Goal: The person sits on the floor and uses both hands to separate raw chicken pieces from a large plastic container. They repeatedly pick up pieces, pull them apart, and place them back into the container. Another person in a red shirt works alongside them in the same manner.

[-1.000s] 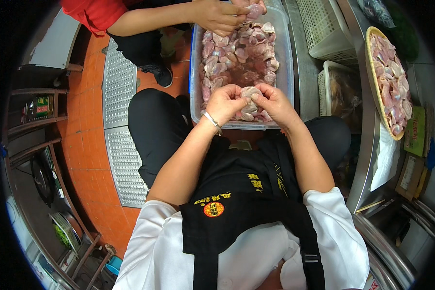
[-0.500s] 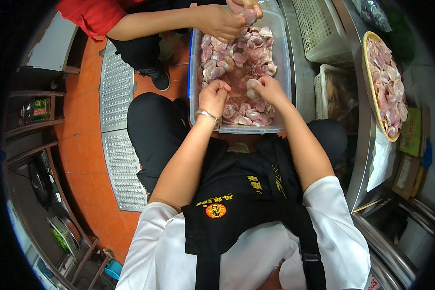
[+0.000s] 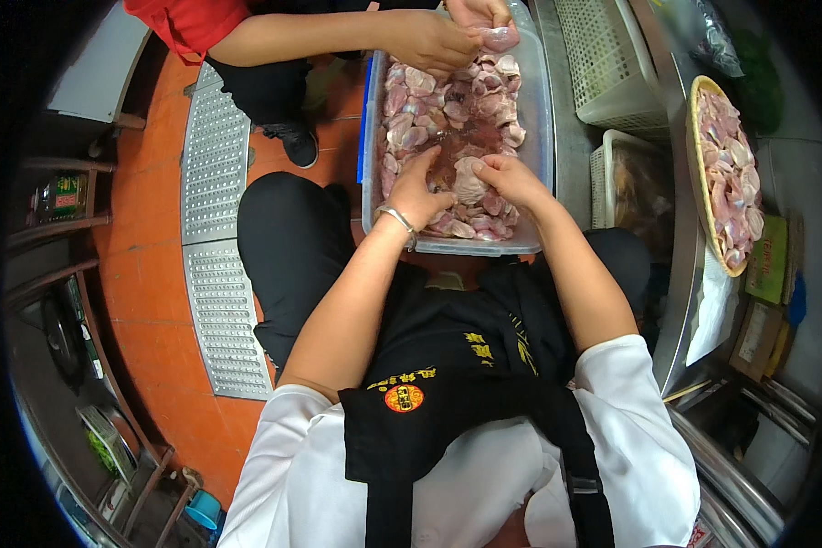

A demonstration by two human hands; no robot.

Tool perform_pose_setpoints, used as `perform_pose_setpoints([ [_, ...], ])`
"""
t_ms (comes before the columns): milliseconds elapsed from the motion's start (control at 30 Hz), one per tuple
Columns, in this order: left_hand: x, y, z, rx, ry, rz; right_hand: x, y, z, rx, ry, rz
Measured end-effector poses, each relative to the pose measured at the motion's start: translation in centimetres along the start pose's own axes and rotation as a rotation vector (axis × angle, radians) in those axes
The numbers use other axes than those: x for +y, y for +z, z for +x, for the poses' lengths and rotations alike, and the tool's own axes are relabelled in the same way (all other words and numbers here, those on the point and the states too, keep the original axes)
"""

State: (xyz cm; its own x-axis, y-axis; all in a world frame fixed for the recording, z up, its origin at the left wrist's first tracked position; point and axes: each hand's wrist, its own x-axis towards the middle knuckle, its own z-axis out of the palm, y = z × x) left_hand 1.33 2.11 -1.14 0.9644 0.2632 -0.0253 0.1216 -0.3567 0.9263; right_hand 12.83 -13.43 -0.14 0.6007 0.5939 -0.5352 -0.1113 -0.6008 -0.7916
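In the head view, a co-worker's hands (image 3: 434,41) cover part of the clear tub (image 3: 470,247) beyond mine, and reddish liquid (image 3: 454,149) blurs what lies below. My right hand (image 3: 513,183) pinches a pale piece of meat (image 3: 468,182) over the tub's near half; my left hand (image 3: 413,194), just beside it, is spread, gripping nothing I can see. Meat pieces (image 3: 406,132) crowd around my hands. To their right, a white basket (image 3: 599,187) holds something brown (image 3: 647,194), indistinct, and a woven tray (image 3: 700,173) more meat (image 3: 732,183).

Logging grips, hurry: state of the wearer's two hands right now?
Left hand: open, no piece visible in it.
Right hand: closed, pinching a pale meat piece.
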Motion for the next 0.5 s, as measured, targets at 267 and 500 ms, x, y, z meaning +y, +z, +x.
perform_pose_setpoints([
  [267,2.0,1.6,-0.9,-0.094,-0.037,-0.339,-2.6,1.3,-5.0,-0.113,-0.104,0.526],
  [500,3.6,1.8,-1.5,0.072,0.108,-0.357,-0.9,2.7,-4.3,0.066,-0.35,0.29],
])
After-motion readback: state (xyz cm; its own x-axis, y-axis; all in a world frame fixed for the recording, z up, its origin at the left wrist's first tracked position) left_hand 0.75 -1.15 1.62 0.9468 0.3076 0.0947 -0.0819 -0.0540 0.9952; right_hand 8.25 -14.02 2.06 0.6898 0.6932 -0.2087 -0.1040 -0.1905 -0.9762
